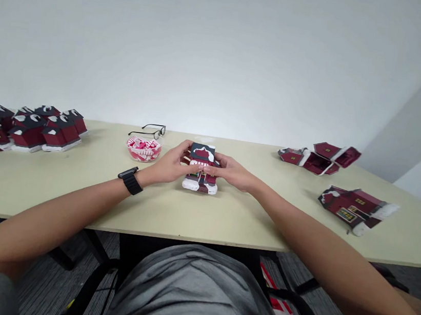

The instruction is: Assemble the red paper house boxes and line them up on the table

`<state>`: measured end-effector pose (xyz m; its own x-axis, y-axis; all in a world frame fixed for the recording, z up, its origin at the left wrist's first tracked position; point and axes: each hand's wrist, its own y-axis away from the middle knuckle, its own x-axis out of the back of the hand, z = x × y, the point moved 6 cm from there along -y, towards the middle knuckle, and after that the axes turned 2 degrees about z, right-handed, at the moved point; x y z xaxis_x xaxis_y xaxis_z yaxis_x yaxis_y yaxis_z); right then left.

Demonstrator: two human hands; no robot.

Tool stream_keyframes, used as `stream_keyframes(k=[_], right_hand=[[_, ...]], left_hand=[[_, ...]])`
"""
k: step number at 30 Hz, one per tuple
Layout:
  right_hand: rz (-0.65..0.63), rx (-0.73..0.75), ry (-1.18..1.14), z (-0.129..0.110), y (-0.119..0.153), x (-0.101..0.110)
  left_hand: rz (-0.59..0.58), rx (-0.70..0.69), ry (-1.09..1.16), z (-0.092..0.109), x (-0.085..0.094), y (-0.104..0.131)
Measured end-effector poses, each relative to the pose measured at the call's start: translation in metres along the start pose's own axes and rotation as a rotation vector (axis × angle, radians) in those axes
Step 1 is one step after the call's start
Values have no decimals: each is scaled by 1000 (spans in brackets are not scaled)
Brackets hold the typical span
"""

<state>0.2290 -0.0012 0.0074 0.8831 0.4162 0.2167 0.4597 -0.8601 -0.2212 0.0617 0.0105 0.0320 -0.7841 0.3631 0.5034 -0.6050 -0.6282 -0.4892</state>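
Grey shirt (192,294) at 6 o'clock; L hand (174,164) & R hand (236,175) hold sm. house (202,178) at 12 btwn fingers. Prob. best: light, even pressure, house upright.

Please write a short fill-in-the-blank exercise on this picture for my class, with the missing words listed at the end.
1. The left hand and right hand together hold a small model ____.
2. The hand nearer the dark watch is the ____ one.
3. Just behind the clear bowl lies a pair of ____.
4. As the wearer sees it, the tipped models lie toward the ____ end of the table.

Missing words: house; left; glasses; right.
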Motion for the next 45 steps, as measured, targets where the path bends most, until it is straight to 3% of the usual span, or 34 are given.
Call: stream_keyframes(k=[5, 10, 16, 20, 24, 28, 31, 32, 34, 37, 41, 45], right_hand=[[-42, 37, 45, -3, 1, 2], [17, 18, 206, -1, 1, 1], [-17, 64, 283, -5, -1, -9], [-11, 0, 161, -1, -1, -8], [8, -60, 141, 6, 1, -4], [14, -88, 93, 13, 1, -2], [23, -92, 72, 16, 0, -1], [29, -94, 72, 16, 0, -1], [37, -100, 73, 17, 0, 0], [40, -103, 68, 17, 0, 0], [59, -96, 70, 18, 0, 1], [244, -74, 90, 15, -3, 13]], left_hand=[[-21, 7, 4, 1, -2, 2], [-88, 30, -88, 0, 2, 1], [-212, 81, -182, -9, 15, 1], [-266, 142, -276, -1, 38, 22], [-239, 247, -414, 6, 95, 66], [-156, 420, -589, -7, 190, 125], [181, 517, -975, -8, 274, 163], [289, 544, -1135, -4, 294, 172], [426, 605, -1321, 4, 315, 185], [450, 640, -1256, 2, 308, 184], [297, 452, -1298, -13, 277, 162], [246, 374, -1476, -33, 279, 152]])
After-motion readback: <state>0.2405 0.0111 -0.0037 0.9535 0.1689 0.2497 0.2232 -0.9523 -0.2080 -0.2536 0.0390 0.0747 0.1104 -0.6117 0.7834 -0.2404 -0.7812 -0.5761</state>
